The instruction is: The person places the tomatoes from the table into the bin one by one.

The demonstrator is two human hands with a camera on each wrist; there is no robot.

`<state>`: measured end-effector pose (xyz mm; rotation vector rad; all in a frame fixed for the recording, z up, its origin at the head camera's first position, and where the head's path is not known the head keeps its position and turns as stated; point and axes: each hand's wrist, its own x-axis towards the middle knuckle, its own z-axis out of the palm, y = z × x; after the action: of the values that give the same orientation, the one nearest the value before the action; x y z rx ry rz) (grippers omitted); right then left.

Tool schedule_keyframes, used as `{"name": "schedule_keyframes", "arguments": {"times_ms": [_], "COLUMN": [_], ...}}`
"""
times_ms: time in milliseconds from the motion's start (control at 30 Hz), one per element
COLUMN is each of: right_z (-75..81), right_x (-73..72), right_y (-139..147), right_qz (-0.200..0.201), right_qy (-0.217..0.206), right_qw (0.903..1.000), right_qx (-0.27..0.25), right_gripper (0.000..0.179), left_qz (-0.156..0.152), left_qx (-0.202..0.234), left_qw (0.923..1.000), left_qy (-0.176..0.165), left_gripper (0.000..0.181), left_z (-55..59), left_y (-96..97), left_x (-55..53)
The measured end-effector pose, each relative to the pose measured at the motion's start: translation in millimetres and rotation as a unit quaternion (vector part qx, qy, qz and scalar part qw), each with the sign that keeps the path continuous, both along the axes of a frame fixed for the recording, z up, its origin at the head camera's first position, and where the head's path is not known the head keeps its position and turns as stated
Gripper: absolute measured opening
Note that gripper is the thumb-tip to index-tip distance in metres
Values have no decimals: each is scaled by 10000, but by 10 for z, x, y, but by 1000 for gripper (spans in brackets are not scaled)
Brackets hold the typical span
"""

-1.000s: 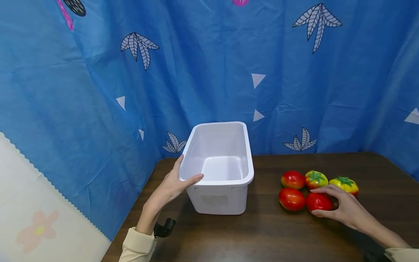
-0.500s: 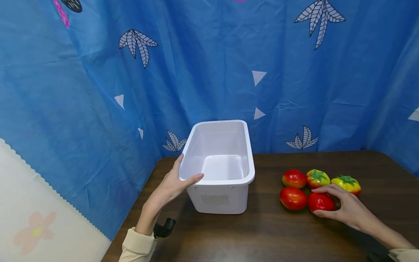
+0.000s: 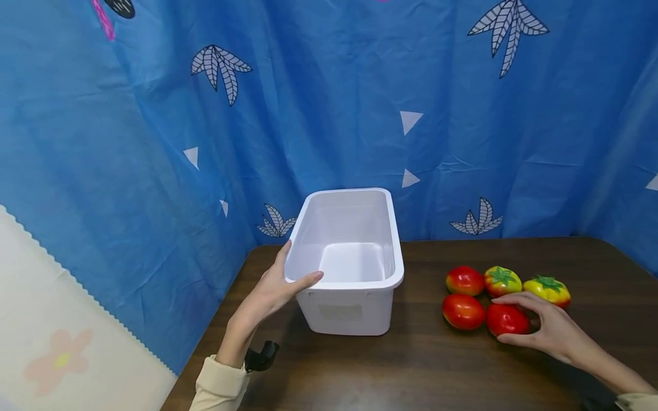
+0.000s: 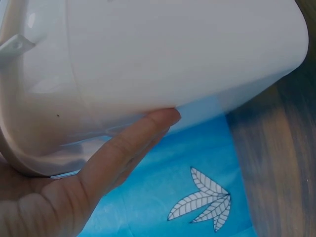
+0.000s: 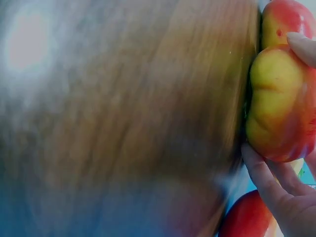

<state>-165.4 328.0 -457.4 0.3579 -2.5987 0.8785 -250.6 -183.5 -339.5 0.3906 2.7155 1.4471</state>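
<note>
On the left of the table stands a white plastic tub (image 3: 344,311), its inside bare. My left hand (image 3: 267,294) holds its near left corner, thumb over the rim and fingers along the outer wall (image 4: 173,59). Over on the right, my right hand (image 3: 555,331) grips a red toy tomato (image 3: 506,319) between thumb and fingers. In the right wrist view this tomato (image 5: 281,103) shows a yellow and red side. Another red tomato (image 3: 464,311) lies just left of it. Behind are a red tomato (image 3: 465,280) and two yellow-red ones with green tops (image 3: 502,281).
The dark wooden table (image 3: 390,371) reaches back to a blue patterned curtain (image 3: 329,114). A pale cloth with a flower print (image 3: 61,359) hangs at the lower left. A black wrist strap (image 3: 261,357) sits on my left wrist.
The view shifts slightly. Both hands keep their places, the left on the tub and the right around the red tomato; nothing else has visibly moved.
</note>
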Motion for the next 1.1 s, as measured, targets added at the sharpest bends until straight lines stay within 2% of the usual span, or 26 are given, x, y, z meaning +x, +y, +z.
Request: {"name": "schedule_keyframes", "arguments": {"times_ms": [167,400,467,1100], "right_z": [6,62,71,139], "right_x": [14,15,15,75], "right_y": [-3,-5,1,-6], "right_qz": [-170,-417,-458,-482], "right_qy": [-388,-1124,-1216,-1286], "right_qw": [9991,9928,9915,9904], "right_qx": [49,-55,-80,-179], "right_gripper": [57,69,69,65], "left_qz": [-9,-39,-38,-9], "left_qx": [77,105,104,15], "left_qw": [10000,9999,9999,10000], "left_qy": [-28,33,42,41], "left_gripper": [116,114,114,116], "left_z": [-22,-38,-34,-20], "left_y": [-1,-9,-9,6], "left_x": [0,0,-2,-30]}}
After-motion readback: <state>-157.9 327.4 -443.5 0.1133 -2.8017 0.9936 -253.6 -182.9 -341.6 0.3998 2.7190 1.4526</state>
